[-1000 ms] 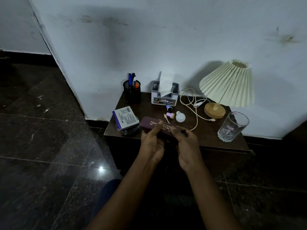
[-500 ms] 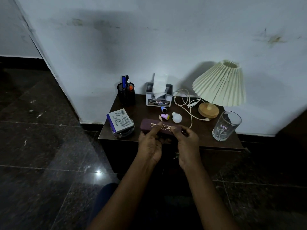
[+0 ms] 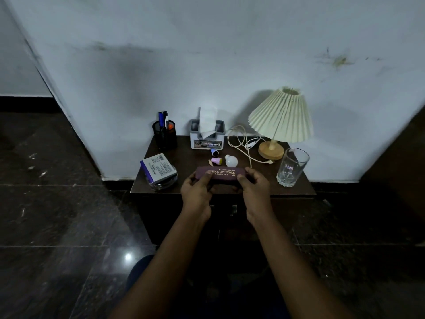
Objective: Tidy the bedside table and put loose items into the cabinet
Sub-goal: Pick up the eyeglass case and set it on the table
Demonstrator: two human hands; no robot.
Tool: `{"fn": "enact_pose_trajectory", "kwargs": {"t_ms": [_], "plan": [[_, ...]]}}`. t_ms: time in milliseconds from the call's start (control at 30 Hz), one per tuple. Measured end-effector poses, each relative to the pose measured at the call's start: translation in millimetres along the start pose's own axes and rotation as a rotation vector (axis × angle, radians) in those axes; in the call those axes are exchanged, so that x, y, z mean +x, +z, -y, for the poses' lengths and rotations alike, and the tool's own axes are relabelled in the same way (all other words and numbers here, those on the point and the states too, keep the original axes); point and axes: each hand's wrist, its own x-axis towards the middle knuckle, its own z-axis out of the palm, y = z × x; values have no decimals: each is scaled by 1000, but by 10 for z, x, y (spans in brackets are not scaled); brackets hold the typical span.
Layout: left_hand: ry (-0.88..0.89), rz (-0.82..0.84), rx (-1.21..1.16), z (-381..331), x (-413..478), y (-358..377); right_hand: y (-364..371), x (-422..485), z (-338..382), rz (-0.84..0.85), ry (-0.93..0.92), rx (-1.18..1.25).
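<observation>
The purple glasses case [image 3: 217, 176] lay sideways, left to right, over the front of the bedside table [image 3: 190, 161]. The left hand [image 3: 197, 192] gripped its left end, and the right hand [image 3: 254, 189] gripped its right end. The cabinet [image 3: 276, 215] sat just below both.

Both hands engaged. My left forearm [image 3: 161, 261] and right forearm [image 3: 287, 261] are bare and extend forward toward the case [image 3: 222, 175]. My left hand [image 3: 197, 192] grips the case's left end, thumb laid across its top face, fingers curled beneath. My right hand [image 3: 255, 189] grips the case's right end, thumb on its near edge, fingers wrapped round the far side. Both wrists are straight, on the near side of the case.
</observation>
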Motion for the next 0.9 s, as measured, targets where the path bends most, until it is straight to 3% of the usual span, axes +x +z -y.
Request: {"fn": "enact_pose_trajectory", "kwargs": {"t_ms": [233, 433, 900], "plan": [[182, -28, 407, 71, 308, -23, 66, 269, -125, 13, -19, -143], [155, -28, 659, 71, 504, -182, 128, 330, -284, 17, -26, -192], [62, -33, 642, 27, 599, -199, 130, 366, -348, -6, -9, -240]]}}
